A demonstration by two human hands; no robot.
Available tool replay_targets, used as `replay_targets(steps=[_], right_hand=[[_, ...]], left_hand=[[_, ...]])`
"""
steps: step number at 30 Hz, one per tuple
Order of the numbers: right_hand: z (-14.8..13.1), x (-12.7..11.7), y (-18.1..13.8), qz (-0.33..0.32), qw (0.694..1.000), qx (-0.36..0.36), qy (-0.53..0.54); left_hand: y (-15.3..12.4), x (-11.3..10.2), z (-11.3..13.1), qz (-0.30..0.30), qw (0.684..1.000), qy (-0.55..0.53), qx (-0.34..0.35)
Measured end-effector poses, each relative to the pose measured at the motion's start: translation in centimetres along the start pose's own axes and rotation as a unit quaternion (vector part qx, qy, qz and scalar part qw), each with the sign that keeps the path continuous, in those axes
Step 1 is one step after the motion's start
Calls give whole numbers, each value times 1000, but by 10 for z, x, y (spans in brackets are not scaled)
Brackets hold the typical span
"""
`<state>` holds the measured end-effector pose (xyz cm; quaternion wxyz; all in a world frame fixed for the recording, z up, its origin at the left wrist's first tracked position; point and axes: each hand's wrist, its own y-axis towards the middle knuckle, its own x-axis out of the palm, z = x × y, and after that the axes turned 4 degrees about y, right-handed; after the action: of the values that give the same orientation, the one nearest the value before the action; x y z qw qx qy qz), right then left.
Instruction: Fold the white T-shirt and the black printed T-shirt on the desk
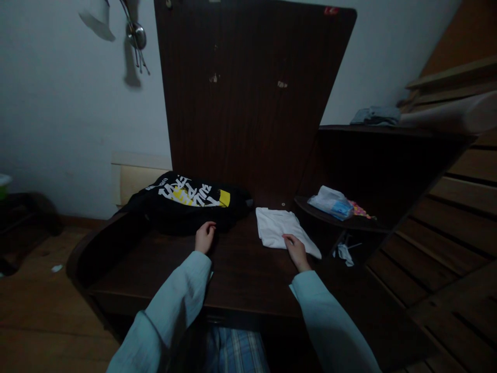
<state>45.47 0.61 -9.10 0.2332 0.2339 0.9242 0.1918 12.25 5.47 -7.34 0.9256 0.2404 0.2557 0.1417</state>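
Note:
A black garment (182,199) with white lettering and yellow patches lies bunched at the back left of the dark wooden desk (240,280). My left hand (205,237) is at its front edge with fingers curled together; whether they hold any fabric is hidden. To the right lies a flat, folded white garment (277,224), roughly rectangular, its near right corner drawn out. My right hand (295,251) is at the near edge of this white garment, fingers closed and fingertips on the cloth.
Right of the desk, a small shelf (324,210) carries a plastic pack (334,202) with blue and white contents. Folded grey cloth (375,115) and a pale roll (454,114) lie on the upper shelf. A dark panel (252,103) stands behind; a lamp (97,18) hangs at upper left.

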Motion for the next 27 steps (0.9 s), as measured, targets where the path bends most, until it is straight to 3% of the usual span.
replay_targets(steps=[10,19,27], right_hand=[[5,2,2,-1,1000,-14,-12],[7,5,2,5,998,-33,-61],[4,6,0,18,997,-33,-69]], left_hand=[[-6,-5,11,101,982,113,113],[-1,2,16,39,962,176,207],[12,12,13,19,962,195,192]])
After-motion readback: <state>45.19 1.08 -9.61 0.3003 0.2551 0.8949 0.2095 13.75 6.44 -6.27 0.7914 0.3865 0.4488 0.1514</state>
